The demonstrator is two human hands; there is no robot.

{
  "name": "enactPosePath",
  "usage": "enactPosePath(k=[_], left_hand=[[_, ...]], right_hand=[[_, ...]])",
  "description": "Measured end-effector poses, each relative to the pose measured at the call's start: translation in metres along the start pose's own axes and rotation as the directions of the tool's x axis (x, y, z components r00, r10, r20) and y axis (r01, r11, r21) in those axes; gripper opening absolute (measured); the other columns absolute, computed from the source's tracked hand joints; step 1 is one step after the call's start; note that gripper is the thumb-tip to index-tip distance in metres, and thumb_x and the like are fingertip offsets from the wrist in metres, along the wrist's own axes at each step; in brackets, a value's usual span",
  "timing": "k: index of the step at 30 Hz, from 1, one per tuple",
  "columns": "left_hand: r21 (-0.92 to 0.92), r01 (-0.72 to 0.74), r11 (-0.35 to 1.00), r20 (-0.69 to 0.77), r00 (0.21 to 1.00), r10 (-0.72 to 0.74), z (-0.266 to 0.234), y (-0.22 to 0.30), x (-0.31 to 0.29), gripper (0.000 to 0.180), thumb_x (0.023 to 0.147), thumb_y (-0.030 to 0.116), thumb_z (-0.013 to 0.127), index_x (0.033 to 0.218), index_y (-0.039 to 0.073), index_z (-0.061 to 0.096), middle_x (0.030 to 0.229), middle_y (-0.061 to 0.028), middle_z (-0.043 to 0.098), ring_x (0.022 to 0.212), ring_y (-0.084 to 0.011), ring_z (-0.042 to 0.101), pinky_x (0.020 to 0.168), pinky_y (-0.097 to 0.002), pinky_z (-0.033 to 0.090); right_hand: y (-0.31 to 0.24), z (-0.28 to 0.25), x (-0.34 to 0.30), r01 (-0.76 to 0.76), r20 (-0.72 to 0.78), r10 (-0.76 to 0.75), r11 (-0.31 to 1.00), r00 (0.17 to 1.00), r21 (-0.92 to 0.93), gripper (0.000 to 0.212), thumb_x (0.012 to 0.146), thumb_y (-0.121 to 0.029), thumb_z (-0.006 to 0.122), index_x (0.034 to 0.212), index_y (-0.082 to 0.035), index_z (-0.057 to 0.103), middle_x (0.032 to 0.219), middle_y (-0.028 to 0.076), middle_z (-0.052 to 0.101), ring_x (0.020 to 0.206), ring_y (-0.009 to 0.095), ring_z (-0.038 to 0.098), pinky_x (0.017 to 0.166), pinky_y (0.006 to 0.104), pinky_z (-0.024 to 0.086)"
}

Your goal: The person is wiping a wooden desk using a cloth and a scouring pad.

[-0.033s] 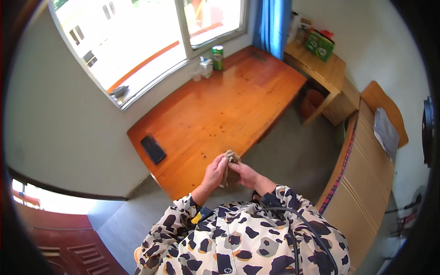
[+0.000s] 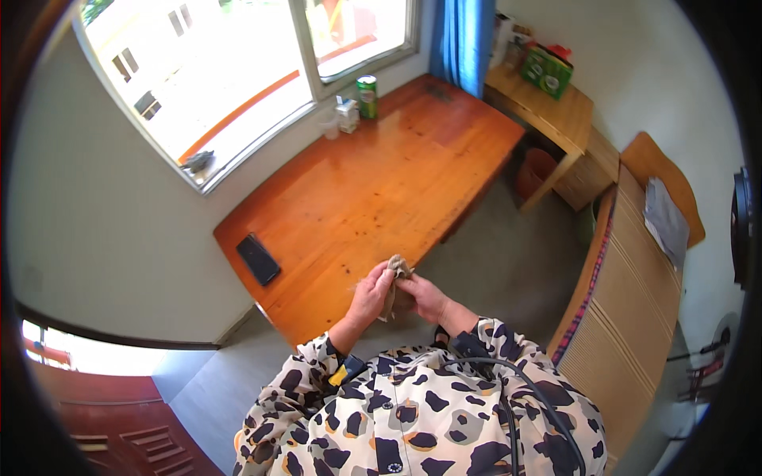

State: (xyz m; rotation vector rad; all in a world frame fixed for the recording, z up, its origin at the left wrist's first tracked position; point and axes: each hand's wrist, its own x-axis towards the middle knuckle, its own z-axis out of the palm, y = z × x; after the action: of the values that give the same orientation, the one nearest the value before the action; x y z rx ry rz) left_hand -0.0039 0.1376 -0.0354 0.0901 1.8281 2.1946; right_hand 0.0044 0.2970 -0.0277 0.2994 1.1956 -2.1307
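Observation:
A crumpled beige cloth (image 2: pixel 398 264) is bunched between my hands, just over the near edge of the wooden table (image 2: pixel 357 190). From the left, my left hand (image 2: pixel 371 292) grips it with closed fingers. My right hand (image 2: pixel 426 299) closes on it from the other side, its thumb pointing toward the left hand. Part of the cloth hangs below the fingers. On the table's left end lies a black phone (image 2: pixel 259 259), apart from my hands.
A green can (image 2: pixel 367 97), a small white box (image 2: pixel 348 115) and a clear cup (image 2: pixel 329 127) stand by the window. Right of the table are a side desk (image 2: pixel 548 107) with a green carton (image 2: pixel 548 71), a reddish bin (image 2: pixel 536 173) and a bed (image 2: pixel 619 309).
The view has shifted slightly, so the table and room sit a little further left. Both hands still hold the cloth, with barely any change in grip.

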Motion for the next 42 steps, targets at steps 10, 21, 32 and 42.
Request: enactPosePath(k=[10, 21, 32, 42], left_hand=[[0.491, -0.177, 0.853, -0.312, 0.878, 0.362, 0.03, 0.01, 0.112, 0.024, 0.096, 0.014, 0.055, 0.116, 0.001, 0.059, 0.105, -0.0064, 0.06, 0.097, -0.015, 0.056, 0.087, -0.0285, 0.046], [0.945, 0.092, 0.315, -0.214, 0.901, 0.378, -0.006, -0.023, 0.2, 0.03, 0.087, 0.018, 0.06, 0.113, 0.003, 0.06, 0.117, -0.0162, 0.06, 0.111, -0.0304, 0.055, 0.097, -0.0398, 0.043], [0.99, 0.12, -0.073, -0.086, 0.929, 0.36, 0.051, -0.082, 0.213, 0.058, 0.092, 0.031, 0.051, 0.141, 0.004, 0.038, 0.15, -0.0188, 0.033, 0.141, -0.0357, 0.025, 0.115, -0.0471, 0.018], [0.993, 0.116, -0.037, -0.099, 0.946, 0.308, 0.053, -0.078, 0.211, 0.058, 0.091, 0.031, 0.051, 0.141, 0.003, 0.039, 0.151, -0.0186, 0.032, 0.143, -0.0349, 0.022, 0.116, -0.0483, 0.016]], right_hand=[[-0.084, -0.087, 0.026, 0.606, 0.12, -0.814, 0.315, 0.568, -0.731, 0.029, 0.087, -0.014, 0.059, 0.115, -0.008, 0.063, 0.105, 0.01, 0.063, 0.103, 0.023, 0.058, 0.092, 0.0326, 0.044], [-0.06, -0.13, 0.124, 0.186, 0.455, -0.694, -0.43, 0.558, -0.883, 0.018, 0.079, -0.023, 0.057, 0.095, -0.018, 0.065, 0.114, 0.005, 0.059, 0.112, 0.025, 0.049, 0.091, 0.0466, 0.038], [-0.176, -0.254, 0.187, -0.208, 0.132, -0.894, -0.24, 0.429, -0.948, 0.031, 0.085, -0.027, 0.056, 0.114, -0.02, 0.063, 0.132, 0.005, 0.054, 0.126, 0.03, 0.041, 0.1, 0.0516, 0.033], [-0.158, -0.26, 0.148, 0.044, 0.301, -0.775, -0.334, 0.555, -0.942, 0.025, 0.085, -0.021, 0.057, 0.109, -0.017, 0.065, 0.122, 0.004, 0.059, 0.121, 0.027, 0.045, 0.093, 0.0453, 0.038]])
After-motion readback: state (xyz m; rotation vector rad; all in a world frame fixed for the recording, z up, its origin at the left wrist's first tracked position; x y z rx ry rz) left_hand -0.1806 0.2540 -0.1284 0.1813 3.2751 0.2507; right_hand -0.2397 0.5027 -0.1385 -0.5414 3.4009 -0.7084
